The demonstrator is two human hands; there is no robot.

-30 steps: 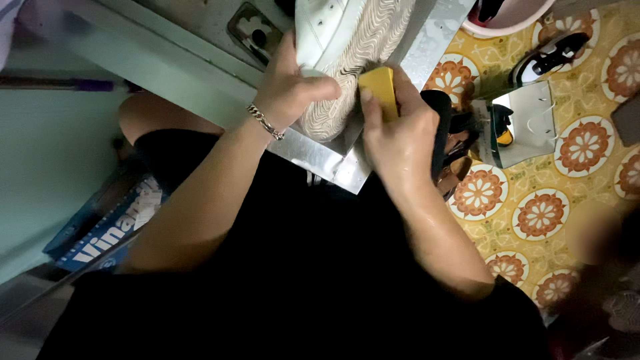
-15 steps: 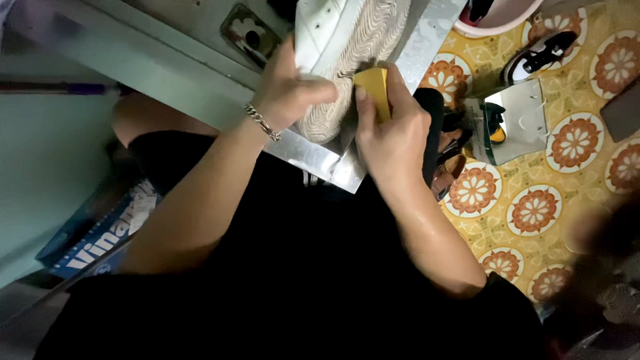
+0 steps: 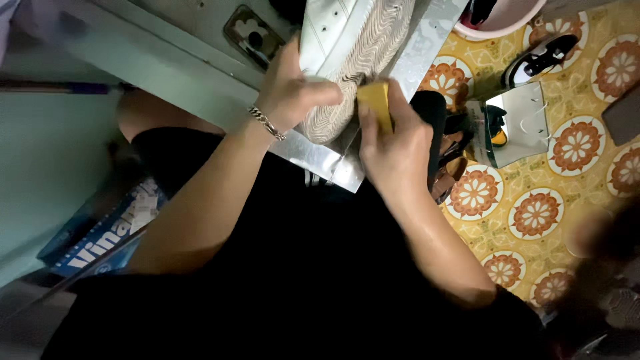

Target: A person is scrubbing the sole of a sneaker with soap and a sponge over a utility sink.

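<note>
Right hand (image 3: pixel 393 143): my grip is closed on a yellow sponge (image 3: pixel 375 103), fingers wrapped over it, its face pressed to the edge of the shoe (image 3: pixel 353 50) sole. Since a second ago the sponge sits at much the same spot on the sole, shifted only slightly along the rim; I judge the scrubbing to be short strokes on one patch, not yet moved on. Left hand (image 3: pixel 293 93): grip closed on the shoe, thumb laid across the ribbed pale sole, holding it tilted sole-up; a chain bracelet (image 3: pixel 267 123) at the wrist. Shoe: white upper, resting over a shiny metal sheet (image 3: pixel 427 40) that slopes across my lap. Beyond, right: patterned yellow floor (image 3: pixel 573 193) with orange flower tiles, brown sandals (image 3: pixel 450 167), a small mirror-like box (image 3: pixel 517 127), a black-and-white shoe (image 3: pixel 540 57), a pink basin (image 3: pixel 500 17). Left: a blue carton (image 3: pixel 100 233) low by the wall.
</note>
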